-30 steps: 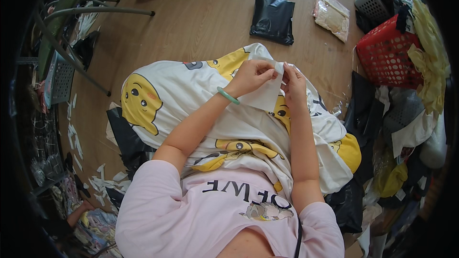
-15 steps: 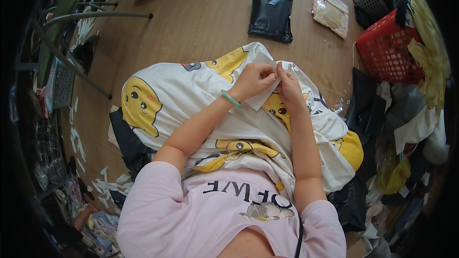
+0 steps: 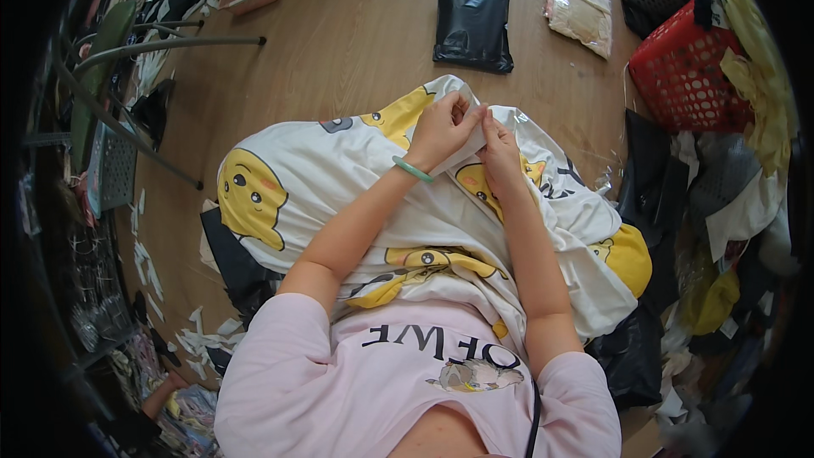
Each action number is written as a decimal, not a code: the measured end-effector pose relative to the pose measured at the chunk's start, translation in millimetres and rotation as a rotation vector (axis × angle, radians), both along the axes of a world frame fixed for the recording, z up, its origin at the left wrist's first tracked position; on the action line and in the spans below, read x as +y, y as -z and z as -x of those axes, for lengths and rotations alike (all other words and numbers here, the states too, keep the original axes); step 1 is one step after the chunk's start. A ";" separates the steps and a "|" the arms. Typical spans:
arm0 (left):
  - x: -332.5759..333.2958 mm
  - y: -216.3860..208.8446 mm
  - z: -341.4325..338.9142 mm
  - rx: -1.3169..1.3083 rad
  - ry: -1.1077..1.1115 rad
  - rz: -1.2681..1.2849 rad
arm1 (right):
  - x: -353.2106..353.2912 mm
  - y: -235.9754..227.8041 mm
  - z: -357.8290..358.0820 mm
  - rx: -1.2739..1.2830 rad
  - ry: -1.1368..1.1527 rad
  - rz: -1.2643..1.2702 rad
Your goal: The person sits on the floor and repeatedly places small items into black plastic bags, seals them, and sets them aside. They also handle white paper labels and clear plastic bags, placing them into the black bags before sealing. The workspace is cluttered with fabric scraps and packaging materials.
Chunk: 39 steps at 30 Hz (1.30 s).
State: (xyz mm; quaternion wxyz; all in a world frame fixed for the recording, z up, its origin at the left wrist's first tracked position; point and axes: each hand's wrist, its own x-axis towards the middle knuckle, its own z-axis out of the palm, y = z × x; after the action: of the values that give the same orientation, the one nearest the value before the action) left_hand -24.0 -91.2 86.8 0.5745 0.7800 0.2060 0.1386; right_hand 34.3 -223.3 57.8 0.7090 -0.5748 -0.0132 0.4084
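White sheet [image 3: 463,155] (mostly hidden)

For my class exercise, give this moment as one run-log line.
left hand: pinching white sheet; right hand: same sheet; beneath: printed cloth; floor: black packet

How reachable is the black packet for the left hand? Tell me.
Probably yes: just cloth and floor lie between the black packet and the left hand, whose fingers seem busy with paper.
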 end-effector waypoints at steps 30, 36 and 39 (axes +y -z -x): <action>-6.5 -3.3 7.7 -0.157 0.172 -0.332 | -18.7 -33.0 -26.1 0.226 -0.243 -0.269; -7.7 0.3 10.1 -0.024 0.183 -0.048 | -14.3 -26.9 -31.6 0.220 -0.288 -0.040; -0.3 14.7 11.2 -0.014 0.135 0.226 | -10.0 -25.1 -26.9 0.318 -0.200 -0.035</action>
State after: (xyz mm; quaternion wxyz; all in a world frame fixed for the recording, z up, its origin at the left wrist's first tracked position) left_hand -35.2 -91.6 72.1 0.6681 0.7213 0.1636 0.0810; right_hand 61.2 -233.3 83.0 0.6678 -0.4866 0.0349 0.5622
